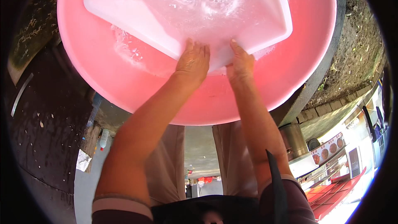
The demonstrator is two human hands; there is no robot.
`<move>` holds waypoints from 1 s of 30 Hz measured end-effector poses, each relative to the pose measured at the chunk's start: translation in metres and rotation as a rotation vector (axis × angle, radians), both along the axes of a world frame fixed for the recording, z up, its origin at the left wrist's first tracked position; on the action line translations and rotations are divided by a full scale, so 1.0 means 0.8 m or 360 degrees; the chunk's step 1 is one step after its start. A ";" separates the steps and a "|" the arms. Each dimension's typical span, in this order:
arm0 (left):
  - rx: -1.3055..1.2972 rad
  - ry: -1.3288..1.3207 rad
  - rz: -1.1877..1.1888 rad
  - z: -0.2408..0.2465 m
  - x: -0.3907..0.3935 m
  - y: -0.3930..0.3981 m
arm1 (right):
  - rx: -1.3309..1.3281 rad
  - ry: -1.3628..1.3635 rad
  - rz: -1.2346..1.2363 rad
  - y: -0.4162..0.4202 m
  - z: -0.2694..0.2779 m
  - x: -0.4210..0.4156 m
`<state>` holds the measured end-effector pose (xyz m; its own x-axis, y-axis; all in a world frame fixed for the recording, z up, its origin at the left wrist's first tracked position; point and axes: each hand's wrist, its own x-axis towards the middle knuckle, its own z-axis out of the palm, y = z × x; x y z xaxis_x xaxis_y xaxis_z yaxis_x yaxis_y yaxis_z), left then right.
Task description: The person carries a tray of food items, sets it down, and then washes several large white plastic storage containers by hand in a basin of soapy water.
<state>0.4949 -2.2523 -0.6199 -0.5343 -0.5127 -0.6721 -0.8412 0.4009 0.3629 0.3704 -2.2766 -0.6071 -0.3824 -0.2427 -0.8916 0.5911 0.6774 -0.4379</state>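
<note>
A large round pink plastic basin (102, 77) lies before me with soapy water in it. Inside it rests a white rectangular plastic tub (140, 28), tilted, with foamy, swirling water in its hollow. My left hand (194, 57) lies on the tub's near edge, fingers stretched over the inner wall. My right hand (241, 60) grips the same edge a little to the right, thumb inside and fingers beneath the rim. Both hands are above the basin's near part.
A dark wet surface (46, 124) is at the left, with a plastic bottle (104, 138) beside it. Bare soil (351, 56) lies behind a grey ledge (329, 53) on the right. A large metal pot (293, 141) stands at the lower right.
</note>
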 end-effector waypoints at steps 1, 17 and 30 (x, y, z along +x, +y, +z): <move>-0.0099 -0.0127 -0.0319 0.003 0.007 -0.004 | 0.0022 0.0044 0.0076 -0.007 0.003 -0.007; 0.0164 -0.0002 -0.0028 0.008 -0.026 -0.031 | -0.0098 -0.0161 0.0033 0.049 -0.023 0.025; 0.0426 0.0083 0.0195 0.032 -0.028 -0.053 | -0.0162 0.0165 0.0164 0.024 0.000 0.002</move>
<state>0.4724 -2.2950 -0.5945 -0.5170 -0.3838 -0.7651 -0.8547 0.1821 0.4862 0.3721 -2.2575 -0.6068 -0.4396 -0.3723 -0.8174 0.4690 0.6809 -0.5624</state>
